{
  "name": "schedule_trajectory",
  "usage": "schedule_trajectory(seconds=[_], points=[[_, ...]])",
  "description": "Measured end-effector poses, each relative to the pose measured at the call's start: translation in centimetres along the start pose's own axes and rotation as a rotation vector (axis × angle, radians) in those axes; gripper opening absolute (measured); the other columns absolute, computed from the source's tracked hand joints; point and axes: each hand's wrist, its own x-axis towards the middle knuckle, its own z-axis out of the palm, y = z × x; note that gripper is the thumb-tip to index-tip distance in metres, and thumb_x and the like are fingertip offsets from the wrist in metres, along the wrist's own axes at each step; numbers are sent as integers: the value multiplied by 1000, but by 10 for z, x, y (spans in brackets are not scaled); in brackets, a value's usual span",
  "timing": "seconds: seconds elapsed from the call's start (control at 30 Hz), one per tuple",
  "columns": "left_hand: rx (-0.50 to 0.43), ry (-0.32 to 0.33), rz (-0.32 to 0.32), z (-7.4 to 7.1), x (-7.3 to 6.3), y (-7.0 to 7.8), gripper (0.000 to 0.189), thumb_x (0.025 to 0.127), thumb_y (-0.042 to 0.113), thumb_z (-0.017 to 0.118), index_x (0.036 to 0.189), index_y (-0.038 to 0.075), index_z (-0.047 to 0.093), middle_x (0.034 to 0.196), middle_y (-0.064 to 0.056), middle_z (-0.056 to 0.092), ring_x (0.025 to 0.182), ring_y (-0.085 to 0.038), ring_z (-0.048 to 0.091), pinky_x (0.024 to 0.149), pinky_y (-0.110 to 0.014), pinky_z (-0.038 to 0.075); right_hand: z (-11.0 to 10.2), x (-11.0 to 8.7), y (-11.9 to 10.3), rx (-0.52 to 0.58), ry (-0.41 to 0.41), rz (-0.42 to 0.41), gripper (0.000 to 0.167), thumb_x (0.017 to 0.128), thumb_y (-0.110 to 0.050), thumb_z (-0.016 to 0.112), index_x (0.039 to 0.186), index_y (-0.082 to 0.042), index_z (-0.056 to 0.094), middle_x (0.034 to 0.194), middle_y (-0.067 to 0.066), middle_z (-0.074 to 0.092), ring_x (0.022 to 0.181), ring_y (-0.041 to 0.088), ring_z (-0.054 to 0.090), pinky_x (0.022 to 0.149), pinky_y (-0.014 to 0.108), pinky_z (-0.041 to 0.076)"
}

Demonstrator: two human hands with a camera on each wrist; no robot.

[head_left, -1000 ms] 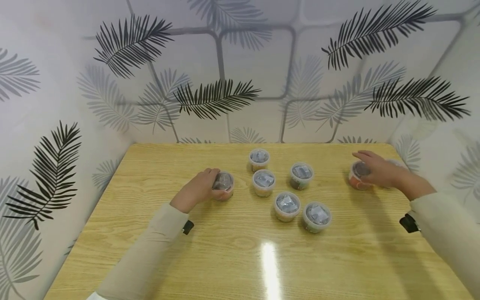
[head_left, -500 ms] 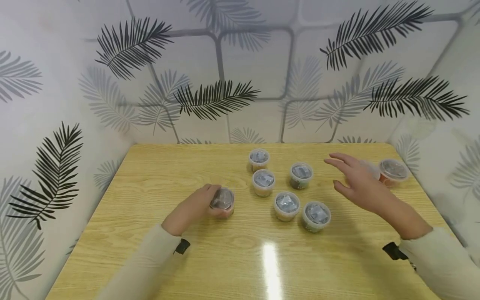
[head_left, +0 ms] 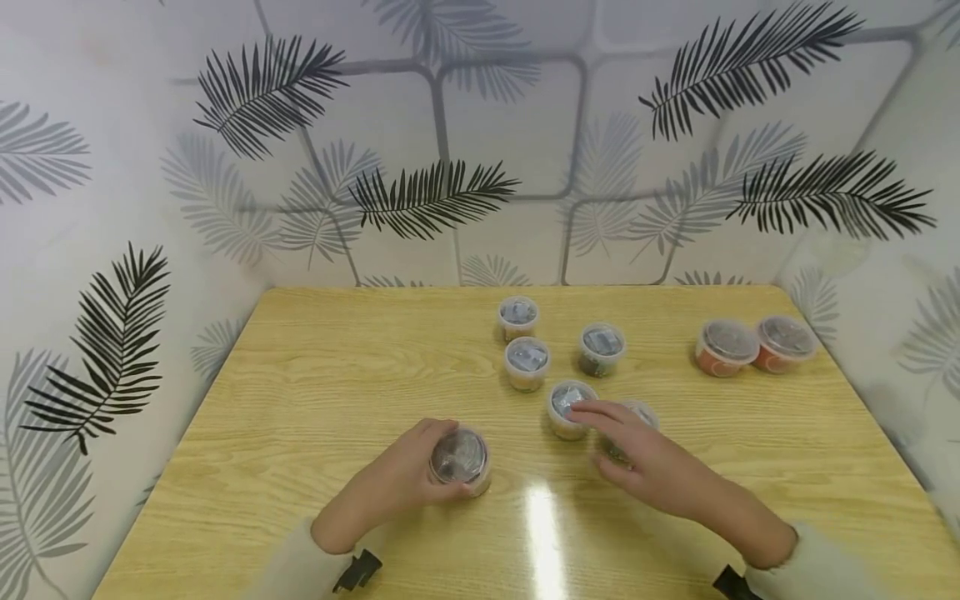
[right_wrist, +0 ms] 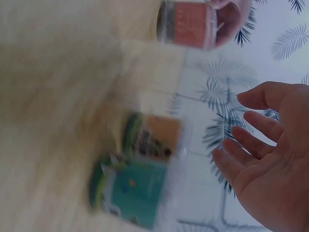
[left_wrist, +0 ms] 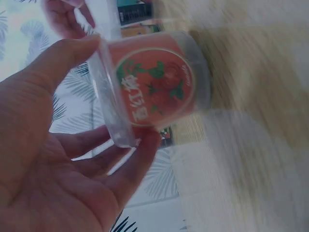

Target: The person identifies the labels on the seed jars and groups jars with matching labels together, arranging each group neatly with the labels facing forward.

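The left hand [head_left: 401, 475] grips the tomato tub [head_left: 459, 457] by its lid rim at the near middle of the table [head_left: 337, 367], left of the other tubs. A light, even squeeze with the lid level should serve best. The right hand [head_left: 648, 462], fingers parted and holding nothing, hovers near the teal tub [right_wrist: 137, 188] and orange tub [right_wrist: 163, 135]; enough height would spare both a knock. It hides much of the teal tub from the head camera. Whether the tomato tub's base touches the table is unclear.
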Motion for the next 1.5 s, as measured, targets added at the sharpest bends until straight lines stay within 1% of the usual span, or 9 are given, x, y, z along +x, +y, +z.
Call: schedule_trajectory(seconds=[0.17, 0.3, 0.5, 0.7, 0.83, 1.03, 1.2, 1.33, 1.5], points=[[-208, 52, 66, 5, -9, 14, 82, 76, 49, 72, 138, 8, 37, 134, 0, 42, 115, -15, 47, 89, -26, 47, 25, -1, -1, 196, 3, -5, 49, 93, -16, 58, 139, -17, 41, 140, 2, 42, 127, 21, 40, 99, 42, 39], [-341, 109, 136, 8, -13, 28, 81, 76, 44, 74, 139, 10, 35, 135, 4, 40, 116, -15, 46, 91, -26, 46, 37, -1, -4, 463, -19, 0, 44, 98, -13, 48, 140, -15, 37, 138, 7, 42, 121, 28, 46, 96, 36, 43], [-457, 196, 216, 7, -18, 45, 79, 75, 32, 78, 139, 17, 35, 136, 4, 40, 116, -18, 45, 93, -30, 46, 40, 0, -10, 835, -89, 59, 43, 101, -9, 35, 143, -3, 29, 141, 18, 37, 123, 29, 44, 98, 34, 42], [-474, 222, 350, 10, -18, 49, 84, 75, 21, 79, 142, 10, 29, 138, -7, 37, 121, -25, 42, 94, -36, 46, 47, 3, -16, 1104, -160, 62, 41, 103, -11, 29, 143, -1, 29, 143, 17, 34, 127, 25, 41, 101, 39, 38], [-494, 230, 357, 15, -18, 48, 86, 73, 17, 80, 142, 9, 30, 139, -8, 36, 123, -26, 40, 95, -36, 45, 56, 5, -19, 1281, -164, 71, 40, 102, -9, 29, 140, 2, 32, 139, 18, 39, 125, 29, 42, 102, 43, 37], [-540, 234, 343, 22, -20, 45, 86, 72, 14, 81, 142, 12, 31, 141, -5, 35, 126, -26, 38, 97, -36, 43, 65, 4, -19, 1432, -239, 121, 42, 103, -14, 26, 143, 0, 26, 140, 15, 39, 125, 29, 42, 104, 45, 33], [-573, 238, 353, 15, -23, 57, 82, 72, 11, 80, 139, 5, 34, 138, -10, 37, 124, -26, 39, 96, -37, 44, 69, 4, -19, 1563, -336, 34, 45, 104, -17, 14, 146, -3, 20, 143, 20, 34, 126, 35, 39, 105, 53, 27], [-587, 229, 350, 6, -26, 69, 79, 72, 3, 79, 137, -2, 34, 135, -16, 38, 123, -26, 40, 96, -38, 44, 73, 3, -18, 1628, -351, -14, 46, 104, -16, 10, 147, -2, 16, 146, 21, 26, 129, 38, 33, 106, 54, 23], [-606, 209, 327, 18, -24, 57, 81, 74, 9, 79, 140, 6, 32, 138, -10, 36, 124, -27, 39, 97, -37, 43, 74, 2, -18, 1657, -335, 0, 46, 104, -16, 12, 147, -1, 15, 146, 22, 25, 130, 38, 32, 106, 54, 24]])
